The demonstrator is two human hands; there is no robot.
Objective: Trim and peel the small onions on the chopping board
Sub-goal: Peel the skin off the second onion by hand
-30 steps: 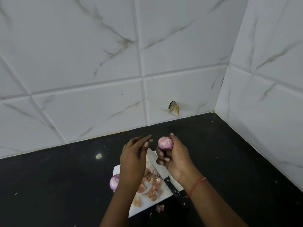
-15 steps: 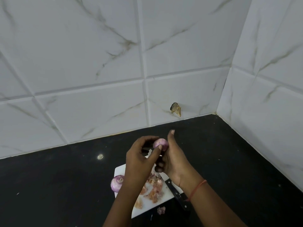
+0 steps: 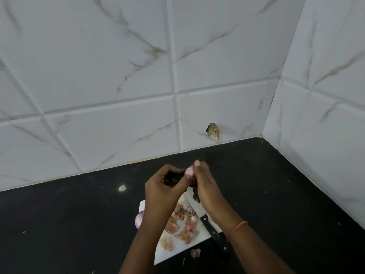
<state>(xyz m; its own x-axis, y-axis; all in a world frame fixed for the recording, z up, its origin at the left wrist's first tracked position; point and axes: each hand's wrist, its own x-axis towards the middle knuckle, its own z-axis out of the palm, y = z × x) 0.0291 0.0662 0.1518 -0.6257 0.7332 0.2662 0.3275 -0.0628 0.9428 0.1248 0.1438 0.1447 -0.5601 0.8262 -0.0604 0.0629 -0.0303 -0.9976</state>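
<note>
Both hands meet above the chopping board (image 3: pixel 150 203) — the right hand (image 3: pixel 205 186) grips a small onion (image 3: pixel 190 173), the left hand (image 3: pixel 164 186) pinches at its skin. A second onion (image 3: pixel 139 219) sits at the board's left edge (half hidden by the forearm), with peelings (image 3: pixel 184 224) and a knife (image 3: pixel 213 232) beside.

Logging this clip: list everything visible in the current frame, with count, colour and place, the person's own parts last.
held onion: 1, purple, between both hands above the board
second onion: 1, purple, board's left edge
chopping board: 1, white, on counter
peels: pile, pink-brown, on board
peel scrap: 1, pinkish, on counter before the board
knife: 1, black handle, board's right side
counter: 1, black
wall tiles: white, veined
left hand: pinching onion
right hand: gripping onion
</note>
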